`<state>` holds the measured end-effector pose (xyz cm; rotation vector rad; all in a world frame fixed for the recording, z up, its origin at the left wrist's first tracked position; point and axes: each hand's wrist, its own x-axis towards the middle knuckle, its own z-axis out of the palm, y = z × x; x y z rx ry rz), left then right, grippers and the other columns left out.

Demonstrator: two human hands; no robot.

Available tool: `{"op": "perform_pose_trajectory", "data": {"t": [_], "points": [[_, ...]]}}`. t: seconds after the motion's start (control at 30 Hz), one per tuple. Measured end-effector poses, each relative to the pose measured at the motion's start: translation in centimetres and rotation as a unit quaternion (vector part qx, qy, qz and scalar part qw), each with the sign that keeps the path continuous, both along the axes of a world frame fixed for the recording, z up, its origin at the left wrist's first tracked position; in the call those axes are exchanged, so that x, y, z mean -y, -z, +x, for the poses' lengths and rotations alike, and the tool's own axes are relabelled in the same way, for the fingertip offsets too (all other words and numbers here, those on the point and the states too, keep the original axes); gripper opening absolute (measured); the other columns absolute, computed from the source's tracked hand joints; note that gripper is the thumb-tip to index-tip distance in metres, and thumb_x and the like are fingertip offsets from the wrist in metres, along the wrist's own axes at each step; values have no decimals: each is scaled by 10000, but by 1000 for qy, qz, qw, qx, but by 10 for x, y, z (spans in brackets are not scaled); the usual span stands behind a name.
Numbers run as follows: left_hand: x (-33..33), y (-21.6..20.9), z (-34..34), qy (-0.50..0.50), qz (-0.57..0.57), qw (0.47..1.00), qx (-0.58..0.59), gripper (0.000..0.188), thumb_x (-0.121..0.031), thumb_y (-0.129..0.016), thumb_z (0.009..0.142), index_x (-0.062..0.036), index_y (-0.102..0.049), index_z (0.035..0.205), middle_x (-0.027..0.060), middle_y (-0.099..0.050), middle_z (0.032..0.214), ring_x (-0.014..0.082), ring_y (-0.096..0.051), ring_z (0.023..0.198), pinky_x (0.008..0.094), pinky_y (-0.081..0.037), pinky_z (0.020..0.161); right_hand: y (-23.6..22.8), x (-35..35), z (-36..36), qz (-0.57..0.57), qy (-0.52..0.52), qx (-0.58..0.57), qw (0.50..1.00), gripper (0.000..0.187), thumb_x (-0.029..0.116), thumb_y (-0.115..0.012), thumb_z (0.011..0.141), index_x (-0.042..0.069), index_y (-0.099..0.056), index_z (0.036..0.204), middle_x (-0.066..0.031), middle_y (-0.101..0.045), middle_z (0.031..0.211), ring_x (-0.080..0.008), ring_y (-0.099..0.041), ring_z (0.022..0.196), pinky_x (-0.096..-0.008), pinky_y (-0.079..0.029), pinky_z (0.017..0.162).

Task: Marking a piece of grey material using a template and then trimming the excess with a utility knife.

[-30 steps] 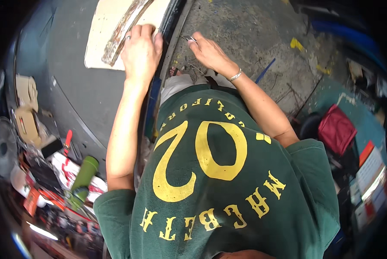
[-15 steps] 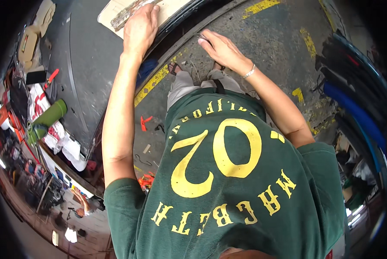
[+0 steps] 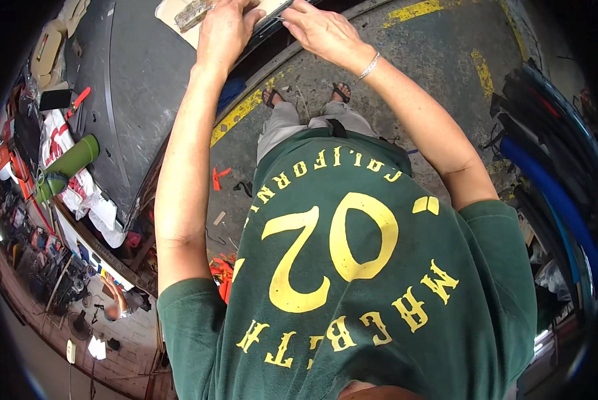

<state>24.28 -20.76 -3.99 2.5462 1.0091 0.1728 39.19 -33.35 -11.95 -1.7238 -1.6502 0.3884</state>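
At the top edge my left hand (image 3: 225,33) is closed over a rough, worn wooden bar (image 3: 192,15), which lies on a pale sheet (image 3: 170,15) at the edge of the dark work table. The tips of its fingers are cut off by the picture's edge. Just to the right, my right hand (image 3: 327,33) pinches a small thin metal tool (image 3: 278,19); most of it is hidden by the fingers, so its kind does not show. That hand is at the table's edge, close to the left one.
Left on the dark table (image 3: 135,87) lie a phone (image 3: 55,100), a red-handled tool (image 3: 80,100), a green roll (image 3: 72,159) and plastic bags. Dark and blue rolls (image 3: 552,180) stand at the right. Orange scraps (image 3: 220,177) litter the floor. Another person (image 3: 119,303) is at lower left.
My right hand has moved up and left, from over the floor to the table's edge beside my left hand. My left hand has shifted slightly right and up along the bar.
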Motion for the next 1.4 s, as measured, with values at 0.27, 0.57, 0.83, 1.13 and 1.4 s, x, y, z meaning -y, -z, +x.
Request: {"op": "perform_pose_trajectory", "data": {"t": [0.27, 0.57, 0.83, 1.13, 1.4], "points": [[0, 1, 0, 0, 7, 1000, 1, 191, -129, -713, 859, -16, -664, 1005, 217, -643, 1055, 394, -621, 1028, 444, -495, 915, -10, 6, -14, 16, 64, 100, 993, 192, 217, -587, 971, 99, -633, 1114, -199, -657, 1042, -373, -676, 704, -479, -562, 634], [-2, 3, 9, 38, 9, 999, -9, 206, -154, -723, 853, -29, -668, 1008, 220, -644, 1081, 380, -616, 1062, 449, -490, 926, -29, 1, 7, -184, -76, 102, 975, 195, 265, -514, 1015, 85, -577, 1058, -151, -689, 899, -387, -690, 827, -513, -566, 681], [10, 9, 42, 239, 37, 970, 18, 290, -273, -680, 932, -194, -730, 1207, 91, -701, 1071, 324, -687, 971, 437, -550, 844, -25, 82, -11, -172, 198, -170, 950, 253, 237, -482, 1051, -7, -518, 991, -262, -629, 789, -476, -641, 804, -538, -504, 732], [25, 22, 56, 298, 60, 953, 5, 278, -294, -665, 952, -206, -731, 1208, 82, -694, 1071, 326, -705, 890, 431, -562, 775, -1, 55, -62, -55, 400, -167, 899, 223, 227, -523, 993, 20, -560, 918, -239, -664, 807, -465, -659, 774, -543, -542, 717], [26, 17, 53, 294, 62, 953, -20, 290, -299, -661, 950, -210, -726, 1219, 83, -685, 1091, 324, -706, 891, 431, -567, 781, -7, 47, -72, -73, 414, -176, 890, 209, 224, -518, 997, 27, -513, 927, -229, -653, 828, -468, -647, 819, -548, -526, 751]]}}
